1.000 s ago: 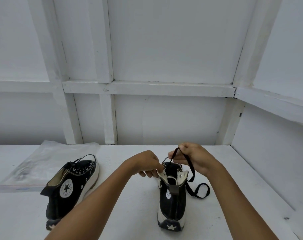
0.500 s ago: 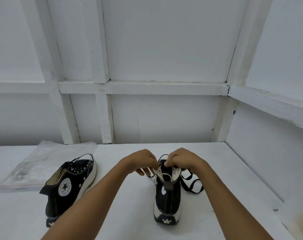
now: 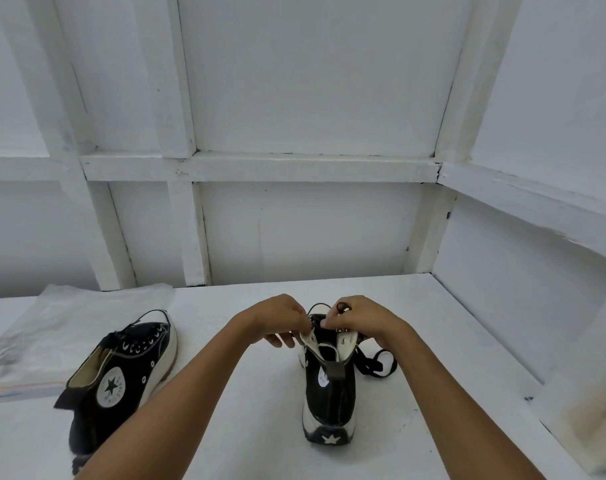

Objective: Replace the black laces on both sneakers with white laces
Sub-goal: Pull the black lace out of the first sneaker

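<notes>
Atop the sneaker (image 3: 329, 386), left hand (image 3: 280, 318) pinches its flap (image 3: 310, 341), right hand (image 3: 362, 318) a half-hidden black lace (image 3: 377, 363).

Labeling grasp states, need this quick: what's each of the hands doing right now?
Left hand: closed, pinching the top edge of the sneaker on the right.
Right hand: closed, pinching the black lace at that sneaker's top eyelets.
</notes>
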`<state>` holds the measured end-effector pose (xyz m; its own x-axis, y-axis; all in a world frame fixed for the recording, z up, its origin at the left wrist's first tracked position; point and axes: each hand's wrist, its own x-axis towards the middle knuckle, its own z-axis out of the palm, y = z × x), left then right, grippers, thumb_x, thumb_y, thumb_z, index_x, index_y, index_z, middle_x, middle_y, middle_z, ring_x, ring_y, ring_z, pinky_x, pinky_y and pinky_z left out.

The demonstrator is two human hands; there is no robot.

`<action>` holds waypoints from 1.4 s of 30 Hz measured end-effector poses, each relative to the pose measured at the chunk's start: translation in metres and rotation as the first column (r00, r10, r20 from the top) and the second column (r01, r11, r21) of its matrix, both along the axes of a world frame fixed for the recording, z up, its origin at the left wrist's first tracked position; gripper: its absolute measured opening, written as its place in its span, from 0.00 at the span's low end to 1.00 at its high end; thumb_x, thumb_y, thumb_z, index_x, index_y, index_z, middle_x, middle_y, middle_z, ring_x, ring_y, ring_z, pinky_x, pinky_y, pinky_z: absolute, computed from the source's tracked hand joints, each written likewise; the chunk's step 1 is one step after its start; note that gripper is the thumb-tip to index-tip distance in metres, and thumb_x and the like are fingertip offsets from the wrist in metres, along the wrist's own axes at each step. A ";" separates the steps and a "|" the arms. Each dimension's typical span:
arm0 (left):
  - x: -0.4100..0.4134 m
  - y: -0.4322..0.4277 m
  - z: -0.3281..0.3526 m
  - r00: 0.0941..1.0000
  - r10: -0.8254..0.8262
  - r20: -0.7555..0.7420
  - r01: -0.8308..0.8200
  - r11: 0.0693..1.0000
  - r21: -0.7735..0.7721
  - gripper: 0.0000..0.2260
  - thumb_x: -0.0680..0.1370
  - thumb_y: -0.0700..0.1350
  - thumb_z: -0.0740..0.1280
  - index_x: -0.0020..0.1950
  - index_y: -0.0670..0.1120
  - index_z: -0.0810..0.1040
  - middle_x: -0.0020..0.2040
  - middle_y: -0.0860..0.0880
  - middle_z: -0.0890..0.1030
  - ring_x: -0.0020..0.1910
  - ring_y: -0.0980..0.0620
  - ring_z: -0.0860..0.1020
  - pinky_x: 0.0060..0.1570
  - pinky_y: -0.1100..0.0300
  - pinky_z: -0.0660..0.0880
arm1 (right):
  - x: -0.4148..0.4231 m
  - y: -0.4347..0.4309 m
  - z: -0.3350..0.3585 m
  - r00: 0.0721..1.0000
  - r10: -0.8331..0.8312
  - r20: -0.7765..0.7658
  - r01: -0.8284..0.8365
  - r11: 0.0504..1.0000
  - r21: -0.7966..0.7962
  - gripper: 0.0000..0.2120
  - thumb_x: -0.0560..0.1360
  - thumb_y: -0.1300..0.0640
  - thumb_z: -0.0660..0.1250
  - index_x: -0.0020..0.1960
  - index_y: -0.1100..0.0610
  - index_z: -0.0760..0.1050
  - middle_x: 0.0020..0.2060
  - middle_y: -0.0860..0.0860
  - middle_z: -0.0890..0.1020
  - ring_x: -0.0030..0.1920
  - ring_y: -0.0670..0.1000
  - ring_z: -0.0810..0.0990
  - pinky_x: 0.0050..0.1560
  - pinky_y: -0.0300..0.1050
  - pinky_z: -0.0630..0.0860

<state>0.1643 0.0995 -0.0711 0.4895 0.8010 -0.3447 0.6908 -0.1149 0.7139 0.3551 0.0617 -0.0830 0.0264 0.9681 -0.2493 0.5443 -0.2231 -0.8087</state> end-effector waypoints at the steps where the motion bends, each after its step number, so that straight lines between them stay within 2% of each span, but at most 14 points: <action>1: 0.000 0.001 0.000 1.000 -0.011 -0.006 0.011 1.000 0.002 0.04 0.74 0.42 0.67 0.41 0.46 0.80 0.38 0.51 0.82 0.36 0.54 0.80 0.37 0.63 0.74 | -0.001 0.000 0.000 0.999 0.028 0.038 -0.026 0.998 -0.052 0.15 0.69 0.55 0.75 0.49 0.65 0.80 0.37 0.53 0.78 0.37 0.51 0.75 0.37 0.43 0.71; 4: 0.000 0.005 0.000 0.999 -0.043 -0.026 0.043 0.999 0.016 0.05 0.75 0.42 0.67 0.39 0.48 0.79 0.38 0.52 0.82 0.36 0.55 0.80 0.37 0.62 0.74 | -0.003 0.003 0.003 0.993 0.030 0.116 -0.016 0.992 -0.121 0.16 0.68 0.58 0.76 0.50 0.68 0.80 0.36 0.55 0.77 0.37 0.52 0.74 0.38 0.44 0.71; 8: 0.000 0.007 0.002 0.996 -0.083 -0.040 0.084 0.996 0.028 0.05 0.75 0.42 0.67 0.39 0.48 0.79 0.39 0.52 0.82 0.37 0.55 0.80 0.37 0.63 0.74 | -0.006 0.004 0.008 0.997 -0.034 0.063 0.037 0.998 -0.045 0.05 0.70 0.60 0.72 0.43 0.61 0.80 0.37 0.54 0.76 0.36 0.50 0.73 0.37 0.42 0.70; 12: 0.000 0.012 0.004 0.990 -0.126 -0.056 0.128 0.991 0.032 0.05 0.75 0.43 0.67 0.40 0.48 0.80 0.39 0.52 0.83 0.37 0.56 0.81 0.36 0.64 0.74 | -0.009 0.003 0.011 0.960 -0.146 -0.239 0.150 0.989 0.000 0.03 0.76 0.63 0.65 0.44 0.61 0.76 0.42 0.57 0.82 0.42 0.53 0.79 0.44 0.47 0.73; 15: 0.000 0.015 0.004 0.987 -0.149 -0.061 0.151 0.988 0.033 0.05 0.75 0.43 0.68 0.40 0.49 0.80 0.40 0.52 0.83 0.37 0.56 0.81 0.36 0.64 0.75 | -0.010 0.002 0.008 0.820 -0.193 -0.540 0.221 0.975 -0.012 0.05 0.81 0.65 0.58 0.47 0.62 0.70 0.43 0.62 0.85 0.44 0.58 0.84 0.53 0.54 0.76; 18: 0.001 0.018 0.004 0.982 -0.175 -0.073 0.178 0.983 0.039 0.04 0.75 0.43 0.68 0.40 0.48 0.81 0.39 0.53 0.83 0.37 0.56 0.81 0.37 0.64 0.75 | -0.006 0.002 0.005 0.670 -0.278 -0.688 0.352 0.935 -0.034 0.07 0.82 0.63 0.57 0.45 0.62 0.70 0.31 0.57 0.80 0.33 0.56 0.80 0.45 0.52 0.80; 20: 0.003 0.019 0.004 0.978 -0.192 -0.085 0.196 0.980 0.043 0.04 0.75 0.43 0.68 0.41 0.48 0.81 0.39 0.53 0.83 0.37 0.56 0.81 0.37 0.63 0.75 | -0.001 0.003 0.003 0.667 -0.339 -0.663 0.448 0.894 -0.006 0.07 0.82 0.63 0.59 0.44 0.61 0.70 0.29 0.55 0.76 0.29 0.53 0.76 0.39 0.50 0.80; 23: 0.005 0.020 0.006 0.970 -0.216 -0.111 0.222 0.974 0.051 0.04 0.75 0.42 0.68 0.41 0.47 0.80 0.40 0.52 0.83 0.37 0.56 0.81 0.37 0.63 0.75 | 0.008 0.003 0.002 0.711 -0.407 -0.573 0.546 0.833 0.086 0.01 0.80 0.65 0.62 0.49 0.62 0.71 0.36 0.58 0.82 0.30 0.53 0.78 0.41 0.48 0.80; 26: 0.007 0.024 0.008 0.964 -0.232 -0.131 0.241 0.969 0.058 0.02 0.74 0.43 0.69 0.43 0.47 0.81 0.41 0.52 0.84 0.39 0.55 0.81 0.38 0.63 0.76 | 0.018 0.005 0.002 0.721 -0.432 -0.541 0.592 0.790 0.159 0.08 0.77 0.67 0.66 0.54 0.61 0.73 0.44 0.59 0.85 0.39 0.54 0.82 0.45 0.47 0.79; 30: 0.010 0.028 0.009 0.961 -0.229 -0.155 0.243 0.967 0.082 0.02 0.75 0.42 0.69 0.45 0.46 0.81 0.45 0.50 0.85 0.39 0.55 0.81 0.38 0.63 0.76 | 0.031 0.011 -0.001 0.787 -0.453 -0.420 0.588 0.758 0.284 0.07 0.77 0.66 0.65 0.49 0.56 0.79 0.49 0.52 0.85 0.46 0.51 0.80 0.41 0.39 0.74; 32: 0.012 0.029 0.009 0.959 -0.224 -0.172 0.242 0.966 0.093 0.02 0.75 0.42 0.69 0.45 0.46 0.81 0.47 0.49 0.85 0.39 0.55 0.81 0.38 0.63 0.76 | 0.038 0.014 -0.003 0.829 -0.462 -0.314 0.550 0.774 0.314 0.10 0.75 0.64 0.67 0.55 0.54 0.78 0.53 0.49 0.82 0.51 0.49 0.79 0.48 0.39 0.72; 35: 0.015 0.029 0.010 0.958 -0.215 -0.192 0.238 0.965 0.107 0.02 0.76 0.43 0.68 0.45 0.46 0.80 0.47 0.49 0.85 0.40 0.55 0.81 0.38 0.63 0.75 | 0.042 0.015 -0.003 0.877 -0.446 -0.180 0.481 0.831 0.281 0.17 0.73 0.66 0.67 0.60 0.55 0.74 0.54 0.48 0.78 0.55 0.50 0.76 0.47 0.40 0.71; 38: 0.017 0.031 0.012 0.958 -0.203 -0.200 0.232 0.964 0.132 0.03 0.76 0.42 0.67 0.46 0.45 0.80 0.45 0.50 0.85 0.40 0.54 0.81 0.37 0.63 0.74 | 0.038 0.010 0.004 0.922 -0.370 -0.111 0.386 0.898 0.213 0.03 0.74 0.61 0.69 0.47 0.55 0.77 0.45 0.50 0.81 0.43 0.50 0.79 0.37 0.39 0.71; 42: 0.025 0.033 0.011 0.962 -0.218 -0.163 0.251 0.940 0.229 0.04 0.75 0.43 0.69 0.46 0.45 0.82 0.40 0.52 0.82 0.36 0.55 0.77 0.34 0.63 0.73 | 0.029 -0.002 0.018 0.998 -0.018 0.067 0.026 0.992 -0.124 0.14 0.73 0.46 0.73 0.41 0.57 0.79 0.33 0.49 0.80 0.32 0.48 0.75 0.31 0.37 0.67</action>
<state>0.1888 0.1321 -0.0597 0.6368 0.7368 -0.2273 0.7097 -0.4449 0.5463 0.3845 0.0602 -0.0653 0.0676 0.9285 -0.3651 0.5895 -0.3324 -0.7362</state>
